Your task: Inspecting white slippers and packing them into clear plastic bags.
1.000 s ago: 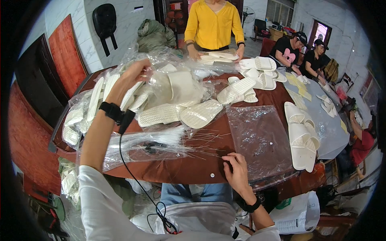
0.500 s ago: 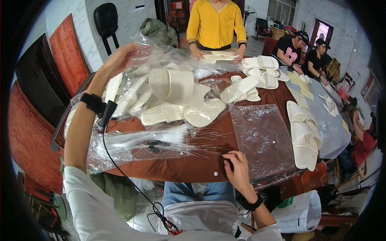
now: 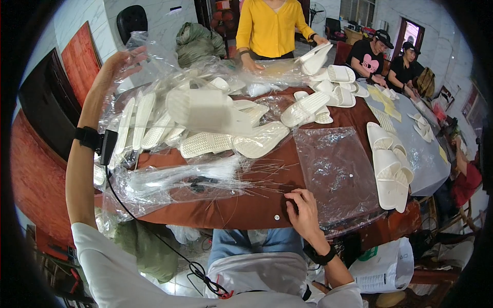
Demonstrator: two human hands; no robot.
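My left hand (image 3: 128, 60) is raised at the far left, gripping the upper edge of a large clear plastic bag (image 3: 154, 51). White slippers (image 3: 208, 143) lie heaped in and around this bag. One slipper (image 3: 205, 110) on top of the heap is blurred. My right hand (image 3: 304, 213) rests by the table's near edge, fingers loosely bent and apart, nothing in them. Beside its fingertips spread the ends of a bundle of thin clear plastic strands (image 3: 195, 177). A flat clear bag (image 3: 336, 169) lies just beyond that hand, and a small white round piece (image 3: 277, 217) is left of it.
White slippers (image 3: 390, 167) are stacked at the table's right, more (image 3: 336, 87) farther back. Across the brown-covered table (image 3: 246, 215), a person in yellow (image 3: 269, 28) handles slippers. Other people work at a grey-covered table (image 3: 418, 154) on the right. A black cable (image 3: 141, 220) hangs from my left wrist.
My left hand has moved left, drawing the bag's edge with it. The blurred slipper has shifted and turned. Across the table, the person has lifted white slippers. My right hand stays nearly still.
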